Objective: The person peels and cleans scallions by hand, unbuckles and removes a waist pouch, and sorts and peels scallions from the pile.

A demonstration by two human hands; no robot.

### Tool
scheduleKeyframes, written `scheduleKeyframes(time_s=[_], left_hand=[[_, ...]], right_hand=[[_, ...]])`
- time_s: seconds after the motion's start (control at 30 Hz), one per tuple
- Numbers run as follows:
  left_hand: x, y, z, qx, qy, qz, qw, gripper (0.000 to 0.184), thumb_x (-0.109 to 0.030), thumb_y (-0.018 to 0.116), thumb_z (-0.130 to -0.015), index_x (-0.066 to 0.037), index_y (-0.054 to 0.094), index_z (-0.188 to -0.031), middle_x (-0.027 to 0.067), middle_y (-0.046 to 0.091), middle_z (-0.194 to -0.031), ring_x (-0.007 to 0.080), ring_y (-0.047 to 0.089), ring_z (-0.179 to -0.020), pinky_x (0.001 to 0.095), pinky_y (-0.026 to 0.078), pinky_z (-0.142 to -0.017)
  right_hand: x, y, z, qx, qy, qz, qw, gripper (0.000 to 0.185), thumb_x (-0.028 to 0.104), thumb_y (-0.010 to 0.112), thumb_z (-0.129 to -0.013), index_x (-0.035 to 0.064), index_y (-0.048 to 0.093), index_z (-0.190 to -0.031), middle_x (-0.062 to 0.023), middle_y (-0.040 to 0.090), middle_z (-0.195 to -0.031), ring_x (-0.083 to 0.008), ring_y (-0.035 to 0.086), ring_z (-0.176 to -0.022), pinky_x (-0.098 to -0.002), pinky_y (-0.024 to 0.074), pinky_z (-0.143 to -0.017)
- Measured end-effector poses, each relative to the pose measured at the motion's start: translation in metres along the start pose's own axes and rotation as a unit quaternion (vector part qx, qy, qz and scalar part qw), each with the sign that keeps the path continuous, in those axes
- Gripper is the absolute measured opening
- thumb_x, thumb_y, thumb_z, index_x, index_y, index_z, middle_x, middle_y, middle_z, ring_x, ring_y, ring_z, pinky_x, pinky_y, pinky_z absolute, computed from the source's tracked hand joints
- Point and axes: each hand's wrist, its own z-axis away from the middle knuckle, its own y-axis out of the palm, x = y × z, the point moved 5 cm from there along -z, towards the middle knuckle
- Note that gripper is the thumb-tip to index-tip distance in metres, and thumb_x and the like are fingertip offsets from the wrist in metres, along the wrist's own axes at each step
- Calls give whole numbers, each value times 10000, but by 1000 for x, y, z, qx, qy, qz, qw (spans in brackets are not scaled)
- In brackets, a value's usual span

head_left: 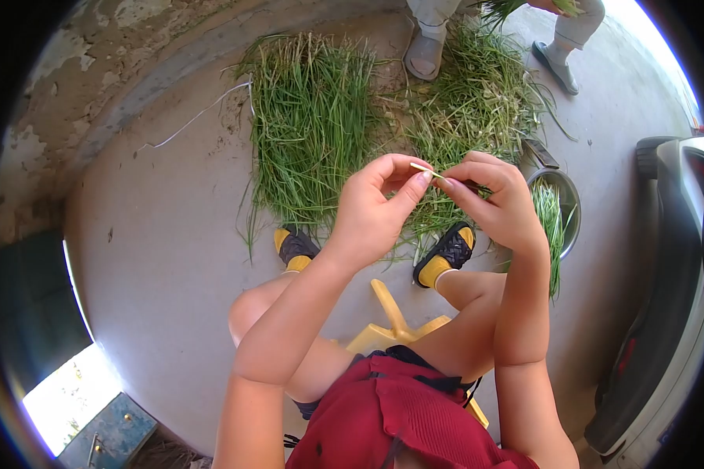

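In front of my knees, my left hand (pixel 379 205) and my right hand (pixel 497 195) meet with fingertips pinched. Between them is a thin chive stalk (pixel 422 167), pale at the left end and green toward the right. Both hands grip it, one at each side. Below and beyond them, a thick layer of long green chives (pixel 313 125) lies on the floor to the left. A looser, tangled heap of chives (pixel 473 102) with pale bits spreads to the right, partly hidden behind my right hand.
A metal basin (pixel 572 215) holding green chives stands right of my right hand. Another person's sandalled foot (pixel 424 56) is beside the heap, with green stalks in their hand. A parked vehicle (pixel 673 258) is at right, a peeling wall (pixel 62 102) at left. A white string (pixel 195 117) lies on the floor.
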Motion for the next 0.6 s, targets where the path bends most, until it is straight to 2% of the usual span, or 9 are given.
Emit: scheduleKeyframes(time_s=[0.23,0.33,0.6], left_hand=[[-2,1,0,0,12,13,1000,171,-123,577,-902,12,612,-1001,47,639,-913,94,577,-849,244,468,-780],[1,1,0,16,12,8,1000,173,-121,563,-916,-1,611,-1031,16,632,-949,64,566,-881,212,449,-800],[1,1,1,7,17,-16,1000,177,-133,562,-919,0,616,-1022,14,633,-948,65,568,-878,215,451,-801]], right_hand=[[-3,1,0,-6,8,-3,1000,117,111,661,-805,-5,642,-799,-74,533,-660,-169,501,-559,-284,389,-507],[-3,1,0,-3,11,-9,1000,125,121,659,-808,-3,645,-802,-71,530,-657,-162,497,-558,-282,386,-507],[-4,2,-1,-4,23,-13,1000,129,125,662,-807,-2,644,-794,-61,522,-650,-145,480,-544,-276,373,-493]])
